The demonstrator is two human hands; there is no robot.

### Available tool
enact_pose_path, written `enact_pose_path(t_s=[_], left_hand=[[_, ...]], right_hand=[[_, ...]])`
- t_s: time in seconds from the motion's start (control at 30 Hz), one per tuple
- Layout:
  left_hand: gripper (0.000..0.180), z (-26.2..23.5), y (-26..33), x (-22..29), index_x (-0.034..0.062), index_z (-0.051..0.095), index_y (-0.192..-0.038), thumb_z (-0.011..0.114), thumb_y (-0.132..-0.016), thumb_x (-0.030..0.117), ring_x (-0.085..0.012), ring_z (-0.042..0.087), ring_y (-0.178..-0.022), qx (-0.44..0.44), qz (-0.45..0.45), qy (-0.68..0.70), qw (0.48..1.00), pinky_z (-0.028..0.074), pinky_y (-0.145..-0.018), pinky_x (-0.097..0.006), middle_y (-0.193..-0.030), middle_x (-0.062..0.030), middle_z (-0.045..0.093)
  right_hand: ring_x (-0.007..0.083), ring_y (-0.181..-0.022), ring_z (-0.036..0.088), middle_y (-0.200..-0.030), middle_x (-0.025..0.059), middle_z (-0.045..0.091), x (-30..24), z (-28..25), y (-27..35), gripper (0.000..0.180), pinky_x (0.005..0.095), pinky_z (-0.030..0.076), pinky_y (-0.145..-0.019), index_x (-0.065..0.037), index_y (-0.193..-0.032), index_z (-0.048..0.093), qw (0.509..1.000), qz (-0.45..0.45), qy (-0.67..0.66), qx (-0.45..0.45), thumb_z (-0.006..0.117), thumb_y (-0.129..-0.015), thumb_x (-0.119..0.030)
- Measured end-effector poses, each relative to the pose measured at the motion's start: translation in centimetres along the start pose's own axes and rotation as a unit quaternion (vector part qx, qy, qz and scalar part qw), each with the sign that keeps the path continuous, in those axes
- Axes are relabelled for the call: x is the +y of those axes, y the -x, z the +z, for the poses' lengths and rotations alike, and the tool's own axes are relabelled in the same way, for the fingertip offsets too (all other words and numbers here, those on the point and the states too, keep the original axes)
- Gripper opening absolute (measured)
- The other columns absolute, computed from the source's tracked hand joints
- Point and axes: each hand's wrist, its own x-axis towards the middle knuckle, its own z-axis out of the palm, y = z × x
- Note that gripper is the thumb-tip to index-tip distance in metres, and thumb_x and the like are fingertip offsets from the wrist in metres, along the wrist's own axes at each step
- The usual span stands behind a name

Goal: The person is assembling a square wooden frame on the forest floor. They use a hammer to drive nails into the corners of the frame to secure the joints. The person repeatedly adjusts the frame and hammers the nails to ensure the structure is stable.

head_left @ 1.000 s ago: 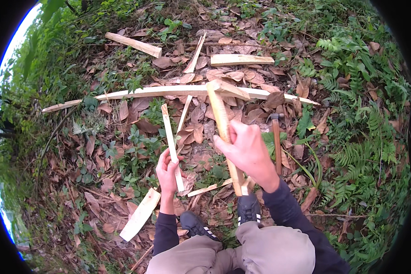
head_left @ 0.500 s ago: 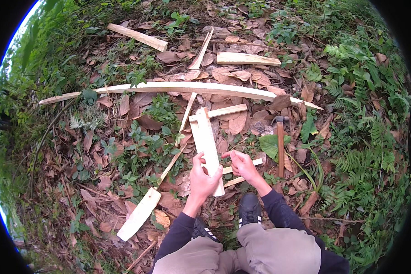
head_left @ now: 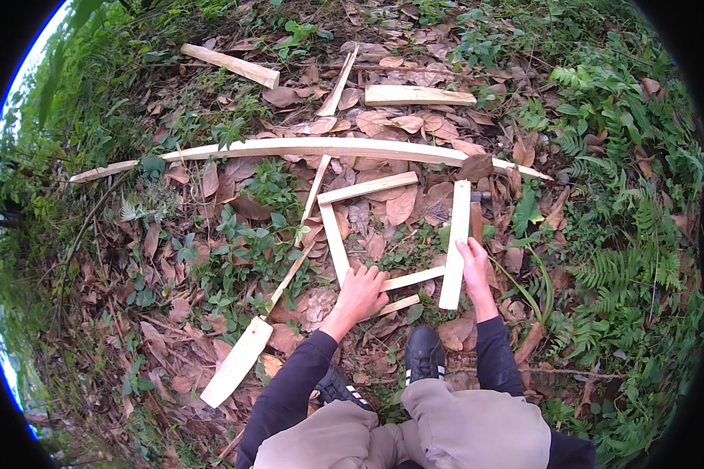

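Note:
My right hand (head_left: 475,270) grips the edge of a flat pale wooden board (head_left: 454,246), thumb lying on its face. The board stands lengthwise away from me and overlaps the hammer (head_left: 477,223), whose head and part of its handle show beside it. My left hand (head_left: 360,295) has its fingers curled over the near end of a narrow wooden strip (head_left: 334,238), where a crosswise strip (head_left: 413,278) meets it. The exact contact under the fingers is hidden. Another strip (head_left: 371,187) lies across the far end of the left strip.
A long pale plank (head_left: 313,147) spans the ground beyond my hands. Behind it lie several wood pieces, including a short thick one (head_left: 420,95). A wide board (head_left: 238,362) lies at lower left. Dry leaves and green plants surround everything; my shoes (head_left: 424,356) are close by.
The board has moved right, from my left hand to my right hand, and now covers part of the hammer. My left hand has lowered to the strips, which are now more exposed.

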Motion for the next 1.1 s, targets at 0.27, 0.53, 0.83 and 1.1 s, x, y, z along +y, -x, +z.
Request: enact_pose_path(t_s=[0.27,0.53,0.83,1.1], left_hand=[[0.036,-1.5,-1.5,1.1,0.0103,0.064,-0.102,0.07,-0.084,0.041,-0.0272,0.059,-0.1,0.012,0.031,0.009,0.999,0.042,-0.084,-0.046,-0.106,-0.0101,0.057],[0.038,-7.9,1.0,0.0,0.0063,0.056,-0.1,0.07,-0.092,0.041,-0.0312,0.066,-0.071,0.094,-0.026,0.14,0.985,0.052,-0.056,-0.042,-0.084,-0.0091,0.059],[0.042,-4.4,3.6,-1.3,0.0121,0.053,-0.088,0.063,-0.096,0.052,-0.0205,0.065,-0.059,0.03,0.111,-0.007,0.993,0.049,-0.046,-0.035,-0.076,-0.004,0.052],[0.042,-1.7,1.5,-1.5,0.0121,0.057,-0.089,0.062,-0.097,0.053,-0.0202,0.067,-0.058,0.058,0.087,0.004,0.994,0.05,-0.046,-0.034,-0.075,-0.0053,0.056]], right_hand=[[0.0023,-0.07,0.048,-0.079,-0.0041,0.059,-1.3,-3.8,-1.9,0.024,0.0235,0.039,-0.061,0.0,-0.094,0.065,0.993,-0.043,0.112,0.016,0.065,-0.101,-0.023],[0.0044,-0.08,0.053,-0.089,-0.0022,0.063,-0.9,-3.0,-1.0,0.029,0.0238,0.043,-0.07,0.001,-0.104,0.067,0.999,0.005,0.04,-0.013,0.063,-0.103,-0.028],[0.0109,-0.083,0.056,-0.089,0.0059,0.066,5.8,6.1,-5.6,0.042,0.0318,0.047,-0.076,0.004,-0.112,0.065,0.981,0.017,0.123,-0.148,0.054,-0.107,-0.036],[0.0452,-0.103,0.065,-0.105,0.0282,0.068,3.8,7.1,-6.4,0.05,0.0475,0.049,-0.089,0.005,-0.108,0.056,0.947,-0.001,0.282,-0.154,0.042,-0.108,-0.043]])
